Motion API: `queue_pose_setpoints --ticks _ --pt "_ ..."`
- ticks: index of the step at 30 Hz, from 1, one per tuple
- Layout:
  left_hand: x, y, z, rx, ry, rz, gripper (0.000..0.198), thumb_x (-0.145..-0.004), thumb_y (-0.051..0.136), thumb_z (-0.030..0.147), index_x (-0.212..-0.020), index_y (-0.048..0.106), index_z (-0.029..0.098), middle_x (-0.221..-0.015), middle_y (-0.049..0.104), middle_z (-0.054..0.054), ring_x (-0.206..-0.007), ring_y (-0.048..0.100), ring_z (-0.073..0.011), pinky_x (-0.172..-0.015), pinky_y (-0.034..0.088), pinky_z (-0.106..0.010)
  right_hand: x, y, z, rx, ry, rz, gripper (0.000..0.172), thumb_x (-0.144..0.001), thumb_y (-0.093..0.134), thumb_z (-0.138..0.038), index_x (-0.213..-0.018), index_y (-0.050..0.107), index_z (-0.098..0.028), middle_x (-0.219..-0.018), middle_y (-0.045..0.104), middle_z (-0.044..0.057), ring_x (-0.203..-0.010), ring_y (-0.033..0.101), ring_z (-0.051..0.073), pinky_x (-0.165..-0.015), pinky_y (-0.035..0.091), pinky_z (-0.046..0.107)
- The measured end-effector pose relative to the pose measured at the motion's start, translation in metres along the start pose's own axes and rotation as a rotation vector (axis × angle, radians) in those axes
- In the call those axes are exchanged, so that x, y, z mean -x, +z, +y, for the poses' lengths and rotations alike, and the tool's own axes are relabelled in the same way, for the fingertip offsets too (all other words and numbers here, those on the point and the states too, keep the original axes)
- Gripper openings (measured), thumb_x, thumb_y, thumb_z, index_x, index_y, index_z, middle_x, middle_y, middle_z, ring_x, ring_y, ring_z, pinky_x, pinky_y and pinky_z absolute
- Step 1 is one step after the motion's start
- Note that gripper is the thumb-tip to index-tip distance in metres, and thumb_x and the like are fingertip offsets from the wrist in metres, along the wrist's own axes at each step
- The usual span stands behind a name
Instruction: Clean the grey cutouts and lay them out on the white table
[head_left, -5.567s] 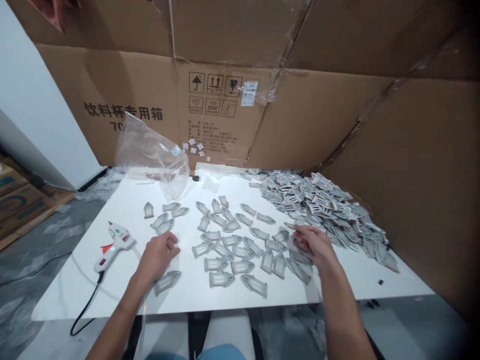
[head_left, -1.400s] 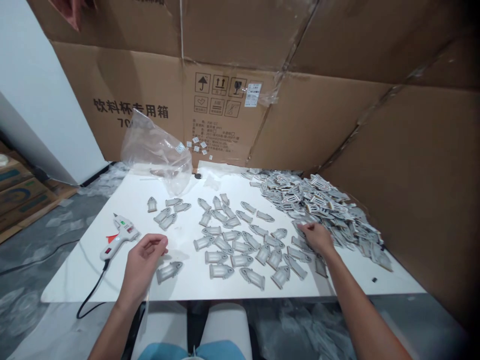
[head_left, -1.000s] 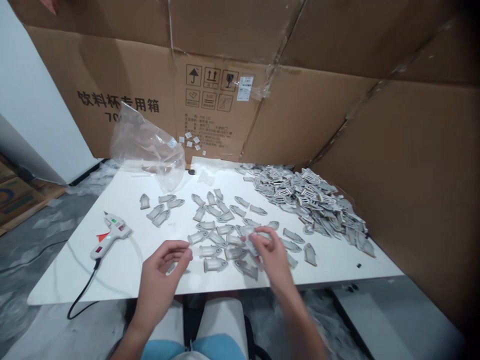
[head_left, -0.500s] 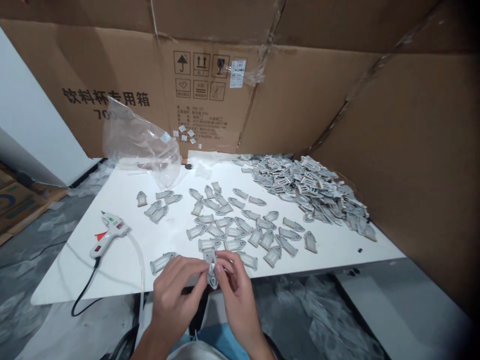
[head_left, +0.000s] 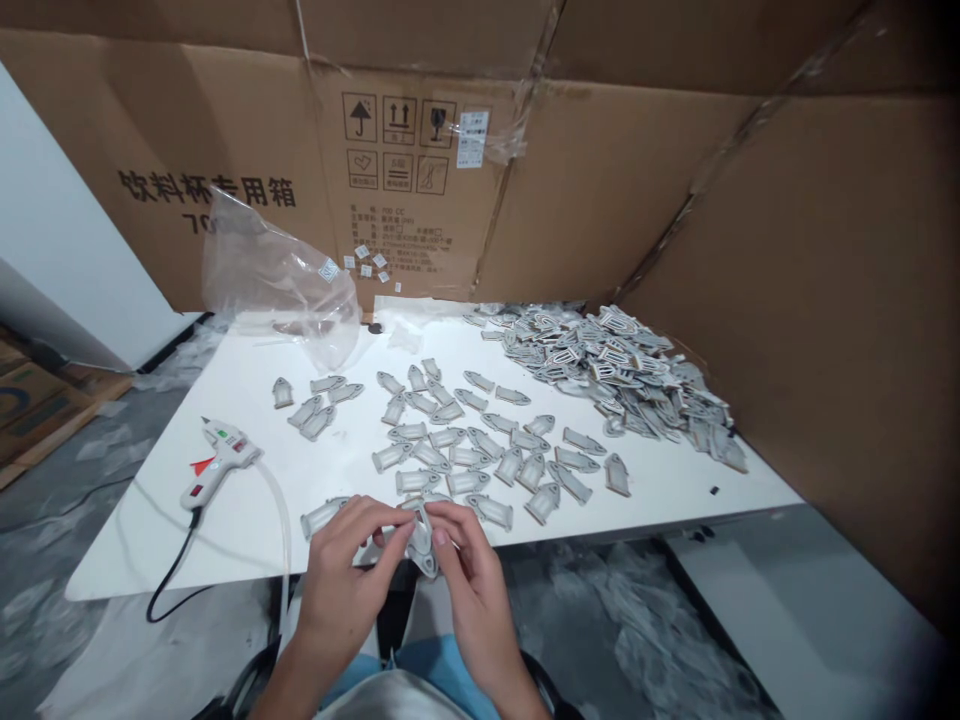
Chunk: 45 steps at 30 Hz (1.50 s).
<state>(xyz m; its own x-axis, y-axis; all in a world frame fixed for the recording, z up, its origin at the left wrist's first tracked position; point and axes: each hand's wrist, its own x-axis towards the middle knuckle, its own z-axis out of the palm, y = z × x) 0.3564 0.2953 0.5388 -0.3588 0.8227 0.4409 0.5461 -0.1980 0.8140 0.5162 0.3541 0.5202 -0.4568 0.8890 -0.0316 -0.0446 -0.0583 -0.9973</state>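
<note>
Between my two hands, over the table's front edge, is a small grey pointed piece (head_left: 427, 562) with a pale oval-looking part against it. My left hand (head_left: 349, 565) pinches it from the left with thumb and forefinger. From the other side my right hand (head_left: 471, 570) grips the same piece, thumb and fingers closed on it. Just beyond my fingers, many similar grey pieces (head_left: 469, 457) lie spread over the white table (head_left: 225, 545). One piece (head_left: 322, 516) lies right beside my left hand, partly covered by it.
A white glue gun (head_left: 221, 462) lies at the left, its black cord and a pale glue stick hanging over the front edge. A heap of grey pieces (head_left: 600, 355) fills the back right. A clear plastic bag (head_left: 285, 285) leans on the cardboard wall (head_left: 420, 60).
My fingers have shifted slightly on the held piece, and the pale part now shows more clearly between them. The view has tilted a little; the pieces on the table have not moved.
</note>
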Motion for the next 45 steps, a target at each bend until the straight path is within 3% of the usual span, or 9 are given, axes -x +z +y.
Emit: queue_pose_setpoints --ticks 7,11,15,20,24,29,34,39,45 --pt "0.0 0.003 -0.002 -0.044 0.004 0.027 0.014 -0.102 0.07 0.021 -0.104 0.081 0.028 -0.101 0.065 -0.005 -0.095 0.067 -0.0183 -0.082 0.054 -0.03 0.002 0.0 -0.002 0.018 0.017 0.007 0.032 -0.109 0.06 -0.052 -0.13 0.071 -0.029 -0.129 0.075 0.008 -0.107 0.071 0.023 -0.085 0.056 0.029" --pt "0.0 0.004 -0.007 0.082 -0.219 0.018 0.038 -0.099 0.075 0.029 -0.135 0.068 0.033 -0.124 0.068 -0.005 -0.104 0.068 -0.0183 -0.087 0.057 -0.03 0.004 -0.002 -0.002 0.034 -0.01 -0.002 0.03 -0.11 0.059 -0.049 -0.128 0.072 -0.03 -0.13 0.074 0.008 -0.116 0.071 0.023 -0.098 0.056 0.031" --pt "0.001 0.004 -0.015 0.258 -0.376 -0.125 0.024 -0.098 0.077 0.037 -0.12 0.074 0.028 -0.106 0.071 -0.002 -0.092 0.067 -0.0164 -0.089 0.058 -0.029 0.004 0.0 -0.002 0.026 -0.035 -0.063 0.029 -0.107 0.066 -0.044 -0.133 0.07 -0.031 -0.131 0.073 0.007 -0.122 0.069 0.023 -0.108 0.053 0.033" --pt "0.004 0.007 -0.022 0.299 -0.462 -0.125 0.026 -0.097 0.074 0.042 -0.118 0.074 0.026 -0.099 0.072 -0.002 -0.09 0.067 -0.0174 -0.088 0.057 -0.03 -0.008 -0.005 0.005 0.086 -0.054 0.014 0.023 -0.1 0.076 -0.043 -0.118 0.077 -0.028 -0.116 0.075 0.006 -0.112 0.07 0.024 -0.102 0.056 0.034" --pt "0.01 -0.002 -0.029 0.192 -0.498 -0.105 0.029 -0.098 0.072 0.05 -0.115 0.074 0.026 -0.087 0.07 0.0 -0.082 0.065 -0.0173 -0.08 0.055 -0.028 -0.052 -0.054 0.011 0.138 -0.056 0.151 0.033 -0.089 0.085 -0.049 -0.111 0.081 -0.026 -0.116 0.078 0.008 -0.113 0.071 0.028 -0.102 0.056 0.04" --pt "0.015 -0.026 -0.051 0.004 -0.393 -0.008 0.028 -0.097 0.072 0.053 -0.103 0.075 0.026 -0.086 0.068 -0.001 -0.075 0.059 -0.0174 -0.072 0.051 -0.029 -0.155 -0.163 -0.002 0.445 -0.114 0.487 0.048 -0.08 0.08 -0.054 -0.114 0.081 -0.02 -0.119 0.081 0.013 -0.11 0.072 0.031 -0.098 0.056 0.043" --pt "0.015 -0.046 -0.077 -0.163 -0.343 0.077 0.029 -0.098 0.071 0.056 -0.106 0.074 0.028 -0.097 0.07 -0.002 -0.08 0.062 -0.0188 -0.073 0.05 -0.031 -0.239 -0.245 -0.02 0.694 -0.006 0.523 0.03 -0.087 0.08 -0.044 -0.099 0.081 -0.016 -0.102 0.081 0.012 -0.099 0.073 0.027 -0.1 0.056 0.046" --pt "0.013 -0.052 -0.085 -0.26 -0.342 0.073 0.031 -0.099 0.069 0.058 -0.109 0.071 0.029 -0.102 0.071 -0.001 -0.084 0.065 -0.0196 -0.077 0.052 -0.032 -0.272 -0.278 -0.009 0.952 0.074 0.42 0.031 -0.098 0.077 -0.047 -0.093 0.076 -0.016 -0.093 0.078 0.003 -0.092 0.074 0.02 -0.095 0.058 0.042" --pt "0.003 -0.046 -0.092 -0.366 -0.326 0.045 0.03 -0.102 0.061 0.056 -0.111 0.069 0.029 -0.116 0.072 -0.005 -0.094 0.069 -0.0238 -0.081 0.056 -0.036 -0.281 -0.287 0.011 1.143 -0.108 0.393 0.013 -0.082 0.073 -0.028 -0.087 0.082 -0.021 -0.101 0.077 0.01 -0.107 0.065 0.03 -0.106 0.046 0.045"
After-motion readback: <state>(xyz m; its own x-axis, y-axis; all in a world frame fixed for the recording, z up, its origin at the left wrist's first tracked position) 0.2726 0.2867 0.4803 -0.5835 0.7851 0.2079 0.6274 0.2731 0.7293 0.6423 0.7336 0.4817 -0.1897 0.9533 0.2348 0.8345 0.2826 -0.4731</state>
